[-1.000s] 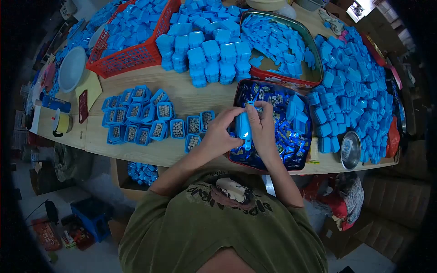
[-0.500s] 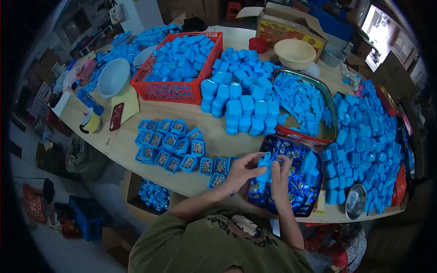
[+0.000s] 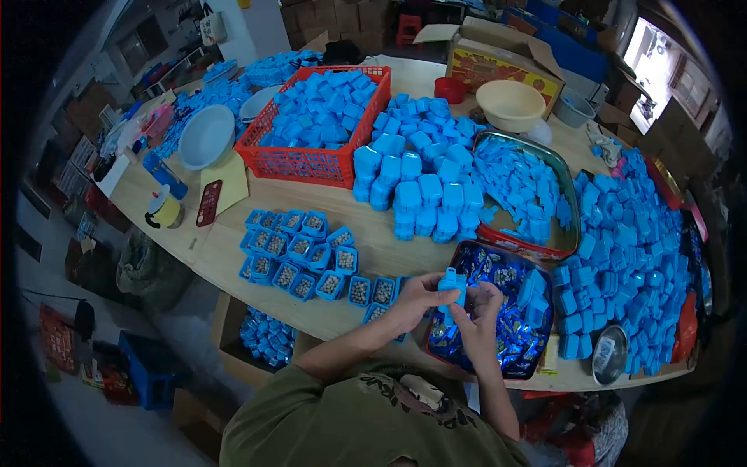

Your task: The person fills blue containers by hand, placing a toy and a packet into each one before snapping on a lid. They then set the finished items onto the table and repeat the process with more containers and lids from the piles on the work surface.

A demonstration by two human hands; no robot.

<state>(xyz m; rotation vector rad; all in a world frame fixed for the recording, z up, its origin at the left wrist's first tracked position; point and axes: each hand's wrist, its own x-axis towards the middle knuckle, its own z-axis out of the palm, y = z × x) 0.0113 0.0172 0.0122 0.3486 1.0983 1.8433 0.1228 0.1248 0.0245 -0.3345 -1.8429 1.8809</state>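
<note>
Between both hands, a light-blue plastic piece (image 3: 451, 289) with a small tab at its top is held over a tray of shiny dark-blue wrapped packets (image 3: 513, 342). My left hand (image 3: 420, 302) grips its left side, thumb across the front. My right hand (image 3: 478, 319) closes on its lower right side, with the thumb against it. Left of my left hand stand small blue boxes filled with pale round beads (image 3: 330, 285). More blue pieces (image 3: 534, 288) lie on the tray's right part.
A red basket (image 3: 299, 165) of blue boxes, stacked blue boxes (image 3: 420, 202), a tin (image 3: 572, 210) of flat blue pieces and a large blue pile (image 3: 622, 265) surround the work. A metal bowl (image 3: 609, 354) stands near the front edge; an open carton (image 3: 229, 342) is below.
My right thumb has moved onto the front of the blue piece, and the fingers have shifted around it. The whole view has shifted slightly, so the table sits a little lower and further right.
</note>
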